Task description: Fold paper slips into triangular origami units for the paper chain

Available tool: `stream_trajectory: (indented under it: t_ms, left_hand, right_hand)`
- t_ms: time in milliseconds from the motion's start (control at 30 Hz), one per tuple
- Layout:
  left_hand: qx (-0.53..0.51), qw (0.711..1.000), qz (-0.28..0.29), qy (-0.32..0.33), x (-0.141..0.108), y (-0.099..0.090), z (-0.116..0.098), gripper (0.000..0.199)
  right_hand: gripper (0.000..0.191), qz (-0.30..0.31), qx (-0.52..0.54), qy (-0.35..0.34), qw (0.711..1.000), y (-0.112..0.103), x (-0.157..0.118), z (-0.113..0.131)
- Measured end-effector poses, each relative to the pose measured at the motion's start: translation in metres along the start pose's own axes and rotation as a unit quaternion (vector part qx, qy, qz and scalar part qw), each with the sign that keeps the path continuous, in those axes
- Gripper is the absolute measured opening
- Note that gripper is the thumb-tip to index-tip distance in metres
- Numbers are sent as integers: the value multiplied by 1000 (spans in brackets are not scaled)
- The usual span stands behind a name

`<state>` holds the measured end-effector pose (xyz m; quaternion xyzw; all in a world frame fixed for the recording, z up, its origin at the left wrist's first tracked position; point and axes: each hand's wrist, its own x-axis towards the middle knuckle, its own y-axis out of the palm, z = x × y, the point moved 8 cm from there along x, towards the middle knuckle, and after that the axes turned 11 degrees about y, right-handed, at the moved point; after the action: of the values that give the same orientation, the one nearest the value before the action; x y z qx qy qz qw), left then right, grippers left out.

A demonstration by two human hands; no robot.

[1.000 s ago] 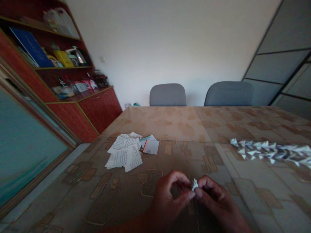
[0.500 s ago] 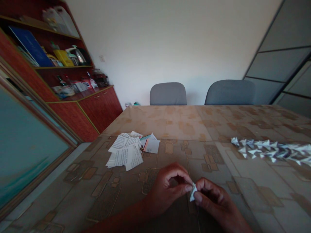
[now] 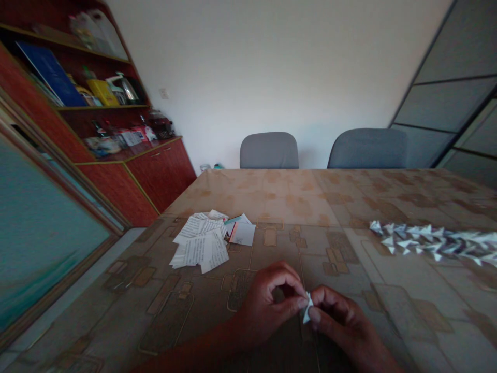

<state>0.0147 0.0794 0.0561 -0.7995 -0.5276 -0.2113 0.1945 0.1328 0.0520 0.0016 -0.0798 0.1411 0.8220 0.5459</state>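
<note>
A small folded piece of white paper is pinched between my two hands, above the near part of the table. My left hand grips its left side between thumb and forefinger. On the other side, my right hand presses it between thumb and curled fingers. Part of the paper is hidden behind the fingertips. Left of my hands and farther off lies a loose pile of printed paper slips, with a paler card at its right. Rows of pointed folded paper pieces lie at the right.
A patterned cloth covers the table. Two grey chairs, the left chair and the right chair, stand beyond its far edge. A red wooden cabinet with laden shelves is at the left, beside a glazed sliding door.
Both hands keep their pinch on the folded paper and have shifted only slightly to the left. The pile and the rows of folded pieces look unchanged.
</note>
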Motion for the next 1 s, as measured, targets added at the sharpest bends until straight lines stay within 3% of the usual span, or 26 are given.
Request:
stream_trajectory:
  t_ms: [167,267,367,533,667,867,1000]
  left_hand:
    - [-73,994,-2,-79,-9,5,16,12]
    - [-139,982,-16,-129,-17,12,24,18]
    - [-127,980,-48,-148,-23,15,28,22]
    - [-79,981,-89,-154,-27,15,31,16]
    - [-77,978,-102,-163,-29,16,33,13]
    - [15,983,-112,-143,-29,8,29,11]
    - [98,986,-86,-104,-24,5,18,13]
  right_hand:
    - [30,-2,18,5,1000,-4,0,-2]
    - [29,-39,28,-17,999,-12,-1,2]
    - [27,-71,2,-48,996,-17,-1,7]
    - [22,-131,-90,-101,982,-20,-3,14]
    - [15,-202,-188,-161,948,-23,-13,29]
    - [8,-200,-302,-210,908,-14,-22,42]
    - [6,-195,-327,-237,894,-9,-24,48]
